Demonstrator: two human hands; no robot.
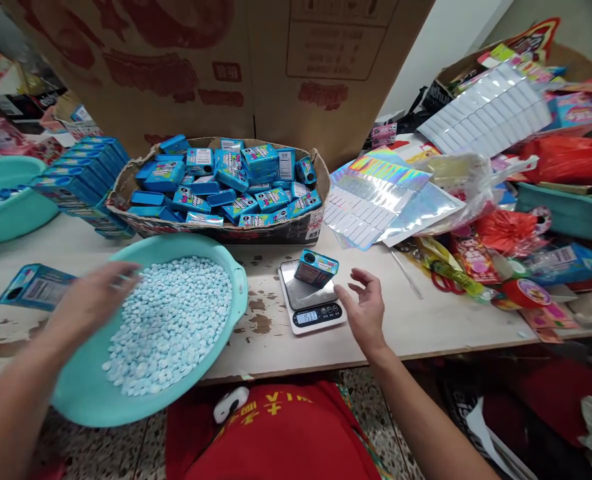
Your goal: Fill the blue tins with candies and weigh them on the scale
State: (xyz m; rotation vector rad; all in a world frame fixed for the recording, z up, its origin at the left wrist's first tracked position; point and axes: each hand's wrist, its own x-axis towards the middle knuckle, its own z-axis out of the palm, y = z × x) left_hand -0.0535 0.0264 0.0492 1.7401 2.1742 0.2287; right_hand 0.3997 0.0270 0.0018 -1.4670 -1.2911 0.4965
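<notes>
A blue box [317,268] stands tilted on a small digital scale [312,300] with a lit display. Just right of it is my right hand [363,307], fingers apart and curved, a fingertip close to the box. My left hand [93,293] is blurred over the left side of a turquoise basin [239,293]; whether it holds anything is unclear. Pale blue tablets [171,327] are spread in the basin. Partly behind my left wrist, another blue box [39,287] lies on the table.
A cut-down carton [296,233] full of blue boxes sits behind the basin. Stacked blue boxes [83,177] and a second turquoise basin [16,223] are at left. Shiny label sheets [376,193], bags and colourful packets [476,257] crowd the right. A large cardboard box [256,87] rises behind.
</notes>
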